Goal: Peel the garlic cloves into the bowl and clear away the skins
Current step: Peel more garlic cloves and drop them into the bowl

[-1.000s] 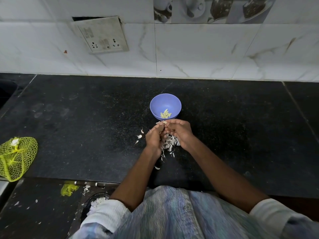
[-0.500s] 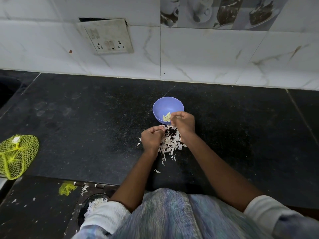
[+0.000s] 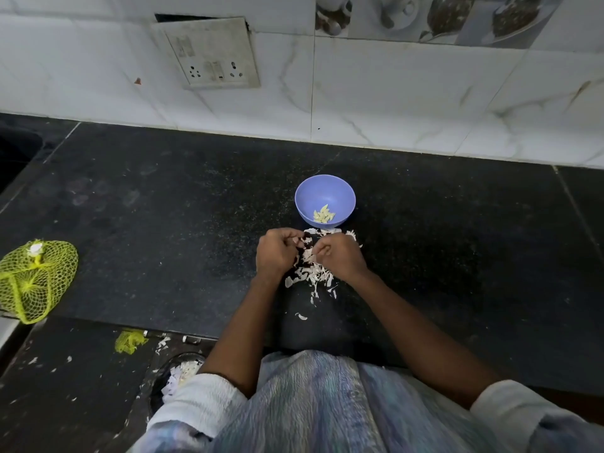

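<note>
The blue bowl (image 3: 325, 204) holds a few pale peeled cloves (image 3: 323, 215). Both hands (image 3: 276, 253) (image 3: 338, 260) have fingers curled over white skins (image 3: 312, 273) on the table (image 3: 163, 223); what they hold, I cannot tell.

Curled hands (image 3: 310, 253) over garlic skins (image 3: 312, 274)

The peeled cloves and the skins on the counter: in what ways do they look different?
The peeled cloves are yellowish and plump; the skins are white, thin flakes. The cloves lie together inside the purple bowl; the skins are scattered on the black counter in front of it. Both are pale.
</note>
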